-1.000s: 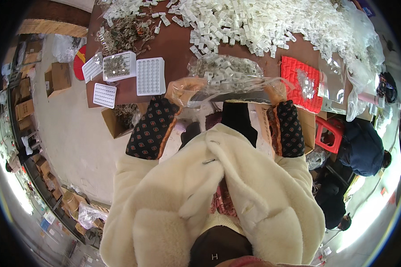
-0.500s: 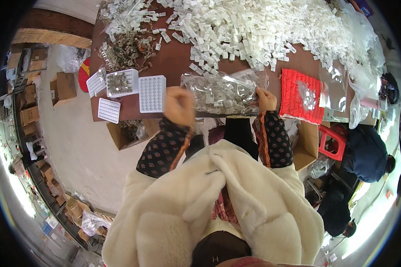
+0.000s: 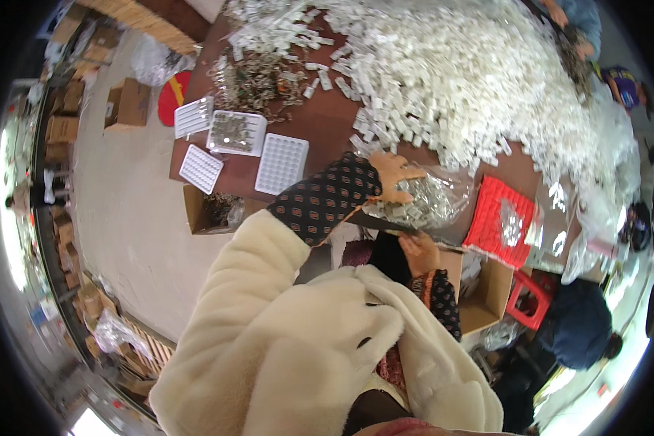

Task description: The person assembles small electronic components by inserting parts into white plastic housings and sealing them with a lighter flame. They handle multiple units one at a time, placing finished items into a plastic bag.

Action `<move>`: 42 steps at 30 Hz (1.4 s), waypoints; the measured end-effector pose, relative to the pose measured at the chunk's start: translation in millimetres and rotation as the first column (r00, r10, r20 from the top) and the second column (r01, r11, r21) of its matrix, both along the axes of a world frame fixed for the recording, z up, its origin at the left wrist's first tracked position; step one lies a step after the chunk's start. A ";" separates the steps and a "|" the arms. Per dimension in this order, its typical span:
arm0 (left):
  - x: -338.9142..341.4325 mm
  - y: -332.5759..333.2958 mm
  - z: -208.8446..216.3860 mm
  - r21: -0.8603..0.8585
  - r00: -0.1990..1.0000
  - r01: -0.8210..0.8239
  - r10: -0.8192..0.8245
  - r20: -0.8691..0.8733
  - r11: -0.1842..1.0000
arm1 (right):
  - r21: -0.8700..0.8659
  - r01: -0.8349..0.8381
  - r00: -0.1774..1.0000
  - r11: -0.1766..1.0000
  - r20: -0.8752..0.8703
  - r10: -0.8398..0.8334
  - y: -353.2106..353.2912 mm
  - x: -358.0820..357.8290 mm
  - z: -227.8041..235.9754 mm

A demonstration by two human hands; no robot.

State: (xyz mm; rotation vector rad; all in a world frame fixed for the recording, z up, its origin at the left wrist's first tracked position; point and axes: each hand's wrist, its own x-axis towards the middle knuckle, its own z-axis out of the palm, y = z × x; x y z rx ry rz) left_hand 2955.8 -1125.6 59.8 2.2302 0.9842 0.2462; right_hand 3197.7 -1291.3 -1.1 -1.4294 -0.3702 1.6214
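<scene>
A clear plastic bag (image 3: 437, 195) with small clear and greyish pieces lies at the table's front edge. My left hand (image 3: 396, 176) reaches across to it, fingers spread over the bag's left part. Just below, at the front edge of the table (image 3: 317, 142), is my right hand (image 3: 420, 253). Its fingers look stretched up toward the edge, and I can make out nothing held in them. Left of the bag stands a white tray with rows of round cells (image 3: 282, 164).
A large heap of small clear plastic pieces (image 3: 458, 87) covers the far table. Tangled brown pieces (image 3: 258, 83) lie left, above a white tray of small parts (image 3: 253, 123). A red quilted pad (image 3: 498, 218) lies right. Below are an open carton (image 3: 485, 301) and a red stool (image 3: 528, 299).
My left hand has moved right, from beside the white tray onto the bag. My right hand has left the bag's right edge and dropped to the table's front edge. The view has shifted.
</scene>
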 end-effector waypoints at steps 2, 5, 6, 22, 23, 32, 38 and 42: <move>0.9 12.7 -0.1 -0.116 0.997 0.036 -0.043 -0.062 0.993 | -0.009 0.008 0.872 1.000 -0.490 -0.011 10.8 -6.0 -21.1; 7.9 25.3 6.5 -0.172 0.990 0.011 -0.034 -0.134 0.985 | 0.022 -0.090 0.777 0.996 -0.624 0.084 27.9 -4.8 -45.3; 9.0 24.4 10.5 -0.192 0.992 0.015 -0.039 -0.123 0.981 | 0.090 -0.123 0.869 0.988 -0.471 0.151 26.1 -1.4 -43.8; -238.7 -337.9 47.7 -0.597 -0.166 -0.075 0.580 0.797 0.799 | 0.457 -0.819 0.485 0.348 0.226 0.845 -82.9 -270.6 201.0; -255.9 -378.3 44.4 -0.618 -0.211 -0.148 0.586 0.782 0.772 | 0.418 -0.872 0.373 0.257 0.224 0.901 -99.2 -296.8 197.1; -302.6 -681.7 36.1 -0.765 -0.700 -0.233 0.442 0.561 0.601 | 0.513 -0.764 -0.317 -0.390 0.228 0.921 -274.1 -488.2 159.2; -362.9 -723.7 31.7 -0.646 -0.728 -0.331 0.249 0.639 0.688 | 0.468 -0.787 -0.405 -0.403 0.101 0.909 -313.5 -571.0 187.5; -432.5 -728.3 62.4 -0.825 -0.872 -0.315 0.200 0.447 0.469 | 0.542 -0.768 -0.328 -0.340 0.124 0.937 -336.5 -648.5 179.9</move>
